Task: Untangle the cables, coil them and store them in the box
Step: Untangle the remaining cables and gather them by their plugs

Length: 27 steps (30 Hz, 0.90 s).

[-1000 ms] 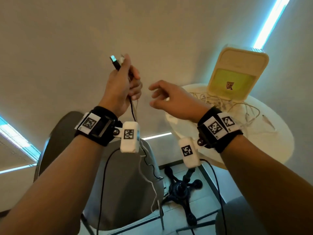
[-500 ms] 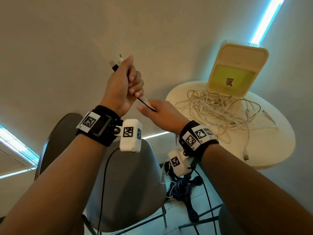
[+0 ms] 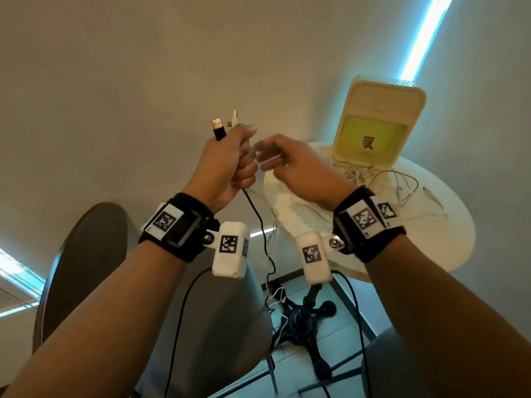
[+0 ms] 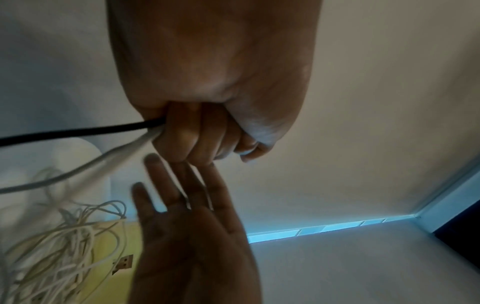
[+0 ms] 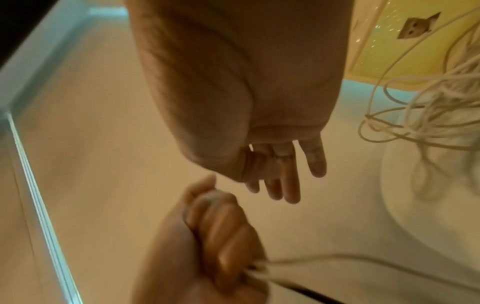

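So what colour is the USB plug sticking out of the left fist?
Black USB plug, silver tip; head view.

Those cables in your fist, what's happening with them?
A person is sorting cables. The left hand grips a black USB cable and white cables in a fist, plug ends up. The right hand, fingers open, reaches toward it holding nothing. A tangled pile of white cables lies on the round white table before the open cream and yellow box.

Black cable, white cables, cream box with yellow-green inside, black-and-white checked wrist tags, off-white table
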{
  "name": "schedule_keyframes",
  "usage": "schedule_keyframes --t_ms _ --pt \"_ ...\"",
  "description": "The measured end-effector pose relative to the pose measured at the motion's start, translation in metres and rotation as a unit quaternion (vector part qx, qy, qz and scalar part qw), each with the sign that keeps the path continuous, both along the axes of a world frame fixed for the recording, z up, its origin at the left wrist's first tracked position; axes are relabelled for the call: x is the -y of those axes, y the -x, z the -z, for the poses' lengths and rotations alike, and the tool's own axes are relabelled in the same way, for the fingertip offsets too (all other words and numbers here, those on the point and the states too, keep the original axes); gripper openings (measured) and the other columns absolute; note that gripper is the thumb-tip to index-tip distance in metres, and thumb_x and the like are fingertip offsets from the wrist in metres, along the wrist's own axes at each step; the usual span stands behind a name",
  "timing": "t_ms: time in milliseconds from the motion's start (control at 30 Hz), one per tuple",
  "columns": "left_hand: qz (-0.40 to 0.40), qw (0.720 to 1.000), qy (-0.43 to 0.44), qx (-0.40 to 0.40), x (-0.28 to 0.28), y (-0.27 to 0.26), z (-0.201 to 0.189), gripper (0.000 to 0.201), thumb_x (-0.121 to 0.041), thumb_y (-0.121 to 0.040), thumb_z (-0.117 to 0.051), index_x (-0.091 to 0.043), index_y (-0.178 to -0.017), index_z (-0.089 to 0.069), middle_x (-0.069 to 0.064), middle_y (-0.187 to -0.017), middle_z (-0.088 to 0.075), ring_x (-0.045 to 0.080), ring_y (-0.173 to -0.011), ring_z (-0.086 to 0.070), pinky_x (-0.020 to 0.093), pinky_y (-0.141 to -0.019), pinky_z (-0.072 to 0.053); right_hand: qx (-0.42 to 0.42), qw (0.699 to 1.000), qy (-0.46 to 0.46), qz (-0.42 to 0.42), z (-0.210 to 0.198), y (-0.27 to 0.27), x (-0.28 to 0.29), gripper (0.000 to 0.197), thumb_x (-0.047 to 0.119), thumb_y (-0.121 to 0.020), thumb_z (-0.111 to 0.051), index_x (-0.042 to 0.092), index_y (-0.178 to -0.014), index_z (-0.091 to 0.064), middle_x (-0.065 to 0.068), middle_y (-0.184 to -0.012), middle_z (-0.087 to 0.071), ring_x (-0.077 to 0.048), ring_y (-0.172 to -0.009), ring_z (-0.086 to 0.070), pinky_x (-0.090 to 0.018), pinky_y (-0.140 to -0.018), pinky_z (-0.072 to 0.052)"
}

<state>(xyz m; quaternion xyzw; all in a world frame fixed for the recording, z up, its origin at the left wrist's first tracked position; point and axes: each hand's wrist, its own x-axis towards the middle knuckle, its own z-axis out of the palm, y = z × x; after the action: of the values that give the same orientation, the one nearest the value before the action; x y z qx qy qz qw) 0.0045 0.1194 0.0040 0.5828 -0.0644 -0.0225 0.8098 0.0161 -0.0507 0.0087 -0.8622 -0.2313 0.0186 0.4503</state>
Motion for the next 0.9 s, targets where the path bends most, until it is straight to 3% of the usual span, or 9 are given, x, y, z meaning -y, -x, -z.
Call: schedule_keyframes --t_ms 100,167,233,300,367,533,700,800,900 --pt "0.015 0.999 -0.032 -0.004 0.012 0.002 -0.002 0.054 -0.023 -0.107 -0.052 -0.024 -0.059 -0.029 -0.004 -0.052 -0.017 0.014 -0.044 -0.013 0.026 -0.042 -0.015 0.003 0.991 -0.125 0.053 -0.019 -0.002 0.009 0.034 0.001 -0.103 -0.051 0.014 -0.127 -0.071 -0.002 -0.120 -0.074 -0.009 -0.107 -0.073 -0.022 -0.089 -0.054" --pt "0.033 0.998 -0.060 0.001 0.021 0.002 -0.001 0.054 -0.025 -0.107 -0.053 -0.023 -0.059 -0.028 -0.003 -0.054 -0.017 0.015 -0.045 -0.013 0.027 -0.042 -0.016 0.011 0.990 -0.134 0.043 -0.026 0.002 0.010 0.031 0.017 -0.109 -0.049 0.008 -0.129 -0.071 -0.011 -0.120 -0.075 -0.018 -0.114 -0.071 -0.038 -0.105 -0.055" --pt "0.054 0.995 -0.084 0.009 0.030 0.001 0.001 0.053 -0.028 -0.110 -0.048 -0.021 -0.061 -0.030 -0.002 -0.055 -0.021 0.014 -0.046 -0.015 0.027 -0.043 -0.017 0.035 0.994 -0.101 0.012 -0.027 0.006 0.010 0.038 0.028 -0.111 -0.046 0.001 -0.127 -0.068 -0.020 -0.117 -0.073 -0.031 -0.112 -0.069 -0.049 -0.108 -0.053" --pt "0.065 0.993 -0.099 0.012 0.038 0.000 0.002 0.048 -0.027 -0.114 -0.041 -0.019 -0.066 -0.038 -0.004 -0.055 -0.029 0.011 -0.046 -0.020 0.025 -0.042 -0.019 0.058 0.996 -0.073 0.013 -0.025 0.011 0.012 0.033 0.029 -0.111 -0.048 0.014 -0.130 -0.071 -0.006 -0.102 -0.077 -0.016 -0.092 -0.073 -0.037 -0.097 -0.059" --pt "0.067 0.992 -0.108 0.016 0.044 0.000 0.002 0.042 -0.022 -0.114 -0.038 -0.018 -0.073 -0.044 -0.006 -0.056 -0.036 0.009 -0.047 -0.023 0.023 -0.042 -0.022 0.084 0.994 -0.070 0.028 -0.021 0.014 0.016 0.028 0.025 -0.110 -0.051 0.024 -0.127 -0.073 0.009 -0.099 -0.077 -0.002 -0.091 -0.071 -0.024 -0.088 -0.056" --pt "0.049 0.990 -0.130 0.022 0.064 -0.001 0.003 0.032 -0.019 -0.112 -0.044 -0.018 -0.080 -0.047 -0.007 -0.061 -0.038 0.010 -0.051 -0.025 0.023 -0.045 -0.023 0.111 0.992 -0.025 0.052 -0.026 0.016 0.037 0.027 0.021 -0.107 -0.054 0.024 -0.119 -0.078 0.007 -0.106 -0.079 -0.002 -0.100 -0.071 -0.016 -0.086 -0.052" --pt "0.046 0.987 -0.153 0.029 0.081 0.000 -0.001 0.037 -0.013 -0.109 -0.042 -0.017 -0.072 -0.044 -0.002 -0.059 -0.032 0.012 -0.048 -0.023 0.024 -0.043 -0.021 0.169 0.985 0.022 0.040 -0.038 0.021 0.058 0.035 0.022 -0.102 -0.065 0.030 -0.136 -0.070 0.012 -0.120 -0.075 0.000 -0.109 -0.068 -0.002 -0.095 -0.041" --pt "0.049 0.983 -0.171 0.035 0.088 0.002 -0.003 0.042 -0.017 -0.108 -0.046 -0.019 -0.066 -0.044 0.000 -0.059 -0.031 0.012 -0.046 -0.024 0.023 -0.043 -0.022 0.211 0.973 0.072 0.061 -0.049 0.019 0.070 0.031 0.024 -0.096 -0.074 0.030 -0.126 -0.076 0.013 -0.108 -0.077 0.003 -0.100 -0.066 0.005 -0.088 -0.031" --pt "0.054 0.983 -0.172 0.038 0.096 0.001 -0.003 0.042 -0.014 -0.105 -0.047 -0.019 -0.064 -0.044 -0.001 -0.057 -0.031 0.011 -0.044 -0.025 0.022 -0.043 -0.022 0.218 0.970 0.074 0.083 -0.055 0.020 0.074 0.021 0.021 -0.092 -0.078 0.025 -0.113 -0.079 0.013 -0.085 -0.076 0.007 -0.081 -0.067 0.004 -0.078 -0.037"
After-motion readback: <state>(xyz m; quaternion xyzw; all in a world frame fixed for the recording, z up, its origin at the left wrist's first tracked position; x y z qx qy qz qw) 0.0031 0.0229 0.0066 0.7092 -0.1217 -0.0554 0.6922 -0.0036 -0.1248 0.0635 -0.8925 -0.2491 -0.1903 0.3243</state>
